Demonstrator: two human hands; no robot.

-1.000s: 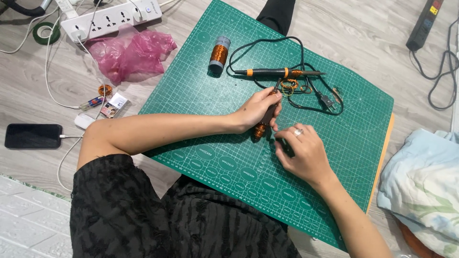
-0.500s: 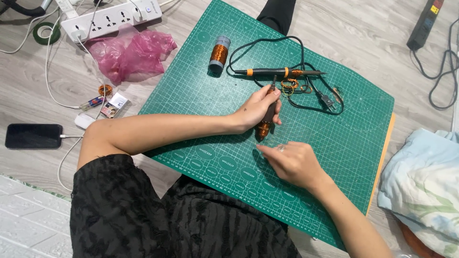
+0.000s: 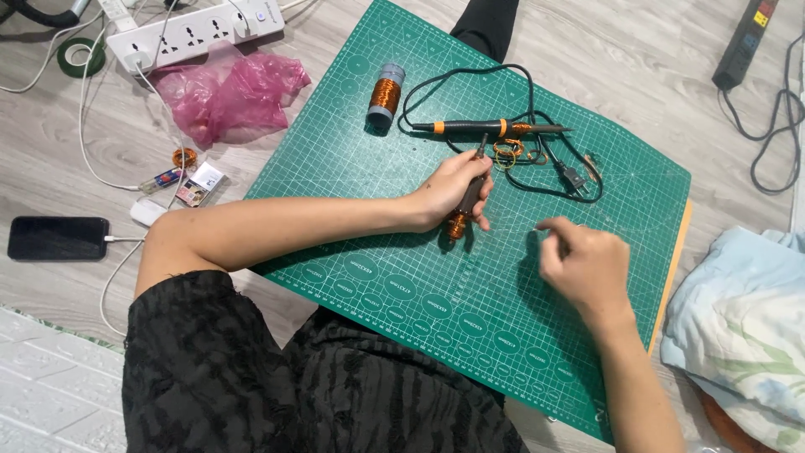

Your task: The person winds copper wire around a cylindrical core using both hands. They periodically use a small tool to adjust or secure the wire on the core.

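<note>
Two bare hands work over a green cutting mat (image 3: 394,277) on a grey wood floor. Left hand (image 3: 453,189), near the mat's centre, grips a dark rod (image 3: 471,189) wound with copper wire at its lower end; fingers wrapped around the shaft, rod tilted, coil end touching the mat. Right hand (image 3: 587,260) sits to the right of the rod, apart from it, fingers curled with thumb and forefinger pinched together; whether they hold a strand of wire, cannot tell.

On the mat's far side: soldering iron (image 3: 490,127) lying flat, its black cord looped around it, small copper wire rings (image 3: 507,153) just beside the tip of the rod. Copper wire spool (image 3: 385,94) stands upright near the mat's far left edge.

Off the mat, to its left: pink plastic bag (image 3: 226,92), white power strip (image 3: 197,29), black phone (image 3: 57,237) on a charging cable. Off the mat's right edge: pale blue cloth (image 3: 742,310).
</note>
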